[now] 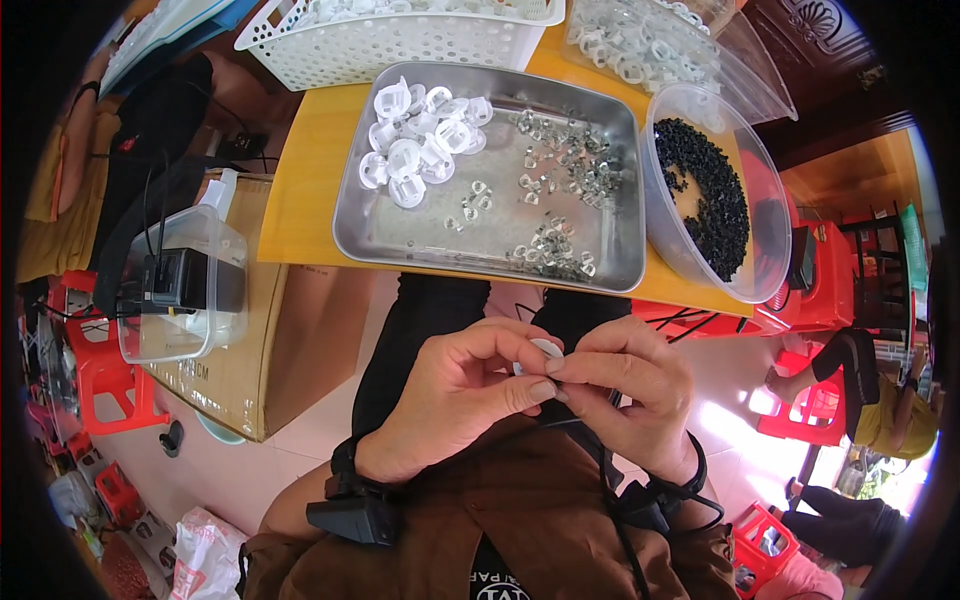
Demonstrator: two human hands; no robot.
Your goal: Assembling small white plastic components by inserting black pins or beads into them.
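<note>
Above my lap, my left hand (pixel 450 385) pinches a small white round plastic piece (pixel 546 348) between thumb and fingers. My right hand (pixel 635 385) meets it there, its thumb and forefinger closed at the edge of the same piece. Fingertips cover most of it, so anything smaller between them is hidden. Just beyond my hands, a shallow metal tray (pixel 395 238) sits on the yellow table (pixel 310 190). A heap of similar white round pieces (pixel 425 135) fills its left part. Small clear plastic bits (pixel 590 165) lie scattered in several clusters toward its right.
Right of the tray stands a clear round tub (pixel 775 225) with tiny black parts (pixel 715 215). Behind are a white perforated basket (pixel 400 55) and a clear bin (pixel 650 60) of white parts. At left, a clear box (pixel 205 290) rests on a carton (pixel 260 330). Other people sit at both sides.
</note>
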